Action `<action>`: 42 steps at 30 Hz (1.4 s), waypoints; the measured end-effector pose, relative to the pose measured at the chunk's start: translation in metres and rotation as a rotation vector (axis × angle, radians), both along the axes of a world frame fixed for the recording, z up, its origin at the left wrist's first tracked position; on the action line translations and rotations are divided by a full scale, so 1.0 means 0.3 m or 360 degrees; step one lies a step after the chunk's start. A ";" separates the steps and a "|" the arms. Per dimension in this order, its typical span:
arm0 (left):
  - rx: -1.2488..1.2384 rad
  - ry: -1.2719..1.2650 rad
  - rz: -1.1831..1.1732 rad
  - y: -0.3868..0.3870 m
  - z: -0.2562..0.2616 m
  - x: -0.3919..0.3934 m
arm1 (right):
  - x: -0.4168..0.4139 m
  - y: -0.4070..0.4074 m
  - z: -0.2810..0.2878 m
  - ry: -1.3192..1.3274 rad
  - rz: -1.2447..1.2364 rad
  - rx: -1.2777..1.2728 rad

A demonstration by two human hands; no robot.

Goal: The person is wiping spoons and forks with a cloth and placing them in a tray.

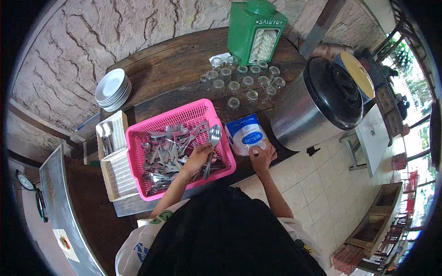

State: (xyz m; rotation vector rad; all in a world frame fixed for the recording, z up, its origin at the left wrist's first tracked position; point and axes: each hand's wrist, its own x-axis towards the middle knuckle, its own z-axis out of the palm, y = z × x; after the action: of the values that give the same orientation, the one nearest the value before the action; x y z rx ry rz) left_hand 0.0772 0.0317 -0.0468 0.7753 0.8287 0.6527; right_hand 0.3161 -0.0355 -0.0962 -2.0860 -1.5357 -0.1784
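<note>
My left hand (pixel 198 159) grips metal spoons (pixel 215 134), bowls up and handles down, above the right side of a pink plastic basket (pixel 181 111). It looks like more than one spoon stacked together. Loose metal forks and spoons (pixel 174 151) lie jumbled in the basket. Just right of it, a blue and white plastic pack of tissues (pixel 244 128) lies on the wooden table. My right hand (pixel 263 153) is at the pack's near end, fingertips pinched on white tissue at its opening.
Left of the basket, a pale divided cutlery tray (pixel 119 174) holds a few utensils (pixel 104 138). Behind stand stacked white plates (pixel 112 88), several upturned glass mugs (pixel 247 81) and a green lantern-shaped box (pixel 255 31). A large metal pot (pixel 297 114) with a black lid (pixel 333 93) stands right.
</note>
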 end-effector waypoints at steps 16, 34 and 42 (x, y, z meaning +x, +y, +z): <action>0.0042 0.0049 -0.0106 -0.005 0.028 0.005 | 0.026 0.051 0.433 0.0817 0.0397 0.0020; 0.0559 0.0399 -0.0091 0.027 0.138 -0.062 | -0.185 0.289 0.687 0.1297 0.1063 0.0132; 0.0827 0.0756 0.0004 0.065 0.166 -0.158 | 0.035 0.295 0.540 0.0953 0.0785 -0.0162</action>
State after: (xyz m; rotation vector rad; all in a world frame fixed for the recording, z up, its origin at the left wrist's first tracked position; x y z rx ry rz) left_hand 0.0298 0.0513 0.0030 1.4375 1.1049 0.7065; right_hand 0.3266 0.0529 0.0657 -1.5510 -1.6177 0.6542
